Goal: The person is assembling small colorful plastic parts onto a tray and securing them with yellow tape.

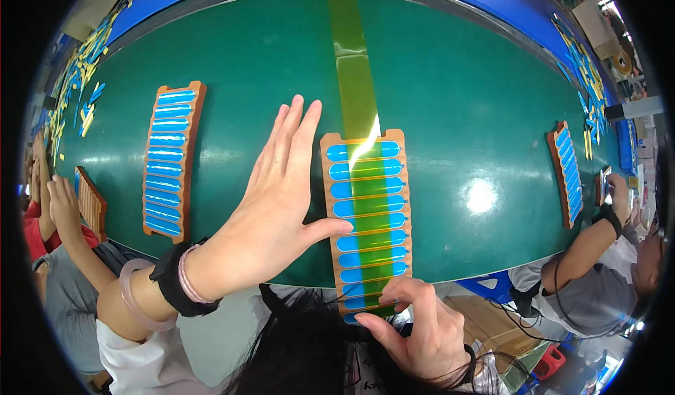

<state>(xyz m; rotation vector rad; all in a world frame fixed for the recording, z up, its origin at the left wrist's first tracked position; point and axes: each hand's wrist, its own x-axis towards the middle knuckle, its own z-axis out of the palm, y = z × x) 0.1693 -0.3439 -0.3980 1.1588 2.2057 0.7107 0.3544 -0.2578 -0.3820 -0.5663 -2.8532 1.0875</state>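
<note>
Directly before me lies a brown slotted tray (327,184) with a row of blue rounded strips (343,208) across it. A see-through yellow tape (355,78) runs lengthwise over the strips and on toward the far side of the table. My left hand (271,198) is open, fingers stretched out over the table left of the tray, the thumb tip at the tray's strips beside the tape. At the tray's near end, my right hand (425,328) has curled fingers and thumb closed about the tape's near end; the fingertips partly hide it.
A second filled tray (167,163) lies to the left on the green table (253,50). Another filled tray (568,173) is at the right, near a co-worker's hand (619,194). Loose blue and yellow strips (88,50) lie at the far left. Another person's hand (63,205) is at left.
</note>
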